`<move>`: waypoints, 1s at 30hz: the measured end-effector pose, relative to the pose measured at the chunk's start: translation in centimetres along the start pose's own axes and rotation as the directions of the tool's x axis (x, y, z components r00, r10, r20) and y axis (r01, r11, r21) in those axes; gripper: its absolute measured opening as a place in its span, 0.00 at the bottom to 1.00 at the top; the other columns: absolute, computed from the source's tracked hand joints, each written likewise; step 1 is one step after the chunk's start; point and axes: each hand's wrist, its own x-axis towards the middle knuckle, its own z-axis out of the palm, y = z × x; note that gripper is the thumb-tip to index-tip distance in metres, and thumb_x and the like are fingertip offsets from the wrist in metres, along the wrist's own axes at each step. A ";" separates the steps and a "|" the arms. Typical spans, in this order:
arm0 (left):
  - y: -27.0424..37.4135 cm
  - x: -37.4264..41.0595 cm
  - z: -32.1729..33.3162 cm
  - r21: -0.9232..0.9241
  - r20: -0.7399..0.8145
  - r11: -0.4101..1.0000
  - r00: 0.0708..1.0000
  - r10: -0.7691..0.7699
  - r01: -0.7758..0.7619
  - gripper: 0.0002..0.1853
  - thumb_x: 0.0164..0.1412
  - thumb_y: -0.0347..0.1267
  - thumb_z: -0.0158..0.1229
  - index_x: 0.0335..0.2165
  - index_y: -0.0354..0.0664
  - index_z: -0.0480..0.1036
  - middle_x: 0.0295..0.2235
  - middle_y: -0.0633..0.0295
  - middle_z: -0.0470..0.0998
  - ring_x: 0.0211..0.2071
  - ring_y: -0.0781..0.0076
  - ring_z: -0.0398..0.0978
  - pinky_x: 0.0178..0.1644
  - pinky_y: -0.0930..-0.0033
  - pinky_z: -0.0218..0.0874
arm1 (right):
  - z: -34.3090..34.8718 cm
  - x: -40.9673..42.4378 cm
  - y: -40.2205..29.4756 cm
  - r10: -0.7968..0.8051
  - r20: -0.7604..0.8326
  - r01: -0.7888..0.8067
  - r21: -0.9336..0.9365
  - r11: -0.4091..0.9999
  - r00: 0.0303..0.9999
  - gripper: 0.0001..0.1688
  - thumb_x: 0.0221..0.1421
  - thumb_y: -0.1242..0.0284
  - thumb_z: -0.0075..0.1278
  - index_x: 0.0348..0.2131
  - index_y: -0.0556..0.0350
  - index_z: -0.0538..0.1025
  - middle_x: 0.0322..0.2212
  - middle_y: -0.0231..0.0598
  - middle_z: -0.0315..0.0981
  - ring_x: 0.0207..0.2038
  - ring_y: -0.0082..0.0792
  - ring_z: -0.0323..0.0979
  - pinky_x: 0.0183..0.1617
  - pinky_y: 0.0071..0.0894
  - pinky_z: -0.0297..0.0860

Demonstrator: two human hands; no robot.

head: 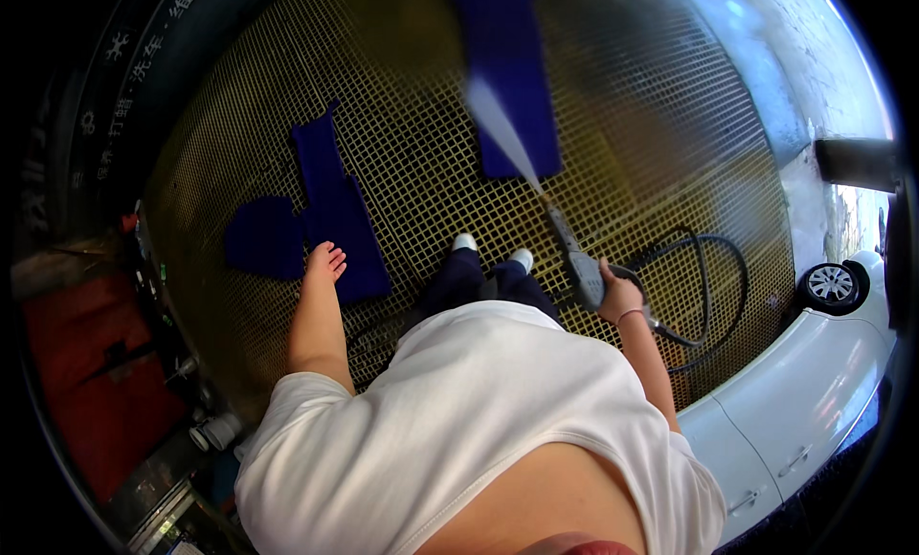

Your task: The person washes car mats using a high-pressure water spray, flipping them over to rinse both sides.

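Observation:
My right hand (622,296) grips the handle of a grey pressure-washer gun (587,276). From its nozzle a white water jet (506,128) fans out over a long blue floor mat (518,131) ahead of me; spray blurs the mat's far end. My left hand (327,261) is held out with nothing in it, fingers somewhat apart. Below that hand lies a second blue mat (341,218), irregular in outline, and beside it to the left a rounded blue mat (264,238). All three mats rest on the yellow floor grating (423,160).
A black hose (707,289) loops across the grating on the right, leading from the gun. Further right stands a white car (797,426). Several containers, including a white one (217,431), and a red surface (93,375) are at the left. A dark wall panel (143,60) bears writing.

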 end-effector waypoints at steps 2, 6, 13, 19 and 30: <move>0.2 -0.7 0.6 0.018 0.034 0.999 0.999 0.029 -0.030 0.21 0.60 0.36 0.44 0.51 0.39 0.59 0.49 0.54 0.65 0.46 0.63 0.67 0.51 0.61 0.59 | -1.1 -0.3 1.8 0.048 -0.007 -0.048 -0.001 0.999 0.999 0.50 0.39 0.67 0.49 0.60 0.33 0.45 0.33 0.49 0.73 0.36 0.46 0.72 0.41 0.39 0.68; 0.4 -0.8 1.3 0.026 0.072 0.998 0.995 0.063 -0.065 0.21 0.60 0.35 0.45 0.51 0.39 0.60 0.48 0.54 0.66 0.45 0.63 0.67 0.49 0.61 0.60 | -0.3 0.9 6.0 0.126 -0.055 -0.116 0.163 0.980 0.990 0.50 0.41 0.63 0.50 0.60 0.40 0.44 0.35 0.49 0.73 0.36 0.45 0.72 0.40 0.38 0.68; -2.7 0.1 3.0 0.107 0.115 0.992 0.992 0.049 -0.061 0.21 0.59 0.37 0.46 0.49 0.40 0.62 0.46 0.56 0.68 0.42 0.65 0.69 0.47 0.61 0.60 | 0.0 2.1 -0.2 0.051 -0.006 -0.050 0.100 0.994 0.999 0.51 0.39 0.72 0.48 0.60 0.40 0.43 0.34 0.51 0.73 0.37 0.48 0.72 0.42 0.39 0.68; -2.1 0.4 4.6 0.141 0.153 0.989 0.988 0.031 -0.052 0.20 0.59 0.36 0.48 0.48 0.39 0.63 0.44 0.56 0.69 0.40 0.66 0.69 0.44 0.63 0.62 | -1.3 4.4 0.5 -0.005 -0.053 0.004 -0.021 1.000 0.999 0.50 0.39 0.68 0.50 0.60 0.35 0.44 0.31 0.51 0.73 0.35 0.48 0.72 0.39 0.41 0.67; 2.5 9.2 15.9 0.255 0.229 0.966 0.973 -0.025 -0.036 0.13 0.56 0.36 0.50 0.39 0.43 0.68 0.27 0.65 0.73 0.24 0.76 0.70 0.26 0.72 0.63 | -8.1 9.6 -4.9 0.048 -0.001 -0.048 0.110 0.993 0.999 0.54 0.39 0.68 0.54 0.60 0.43 0.42 0.35 0.55 0.72 0.35 0.51 0.71 0.39 0.40 0.68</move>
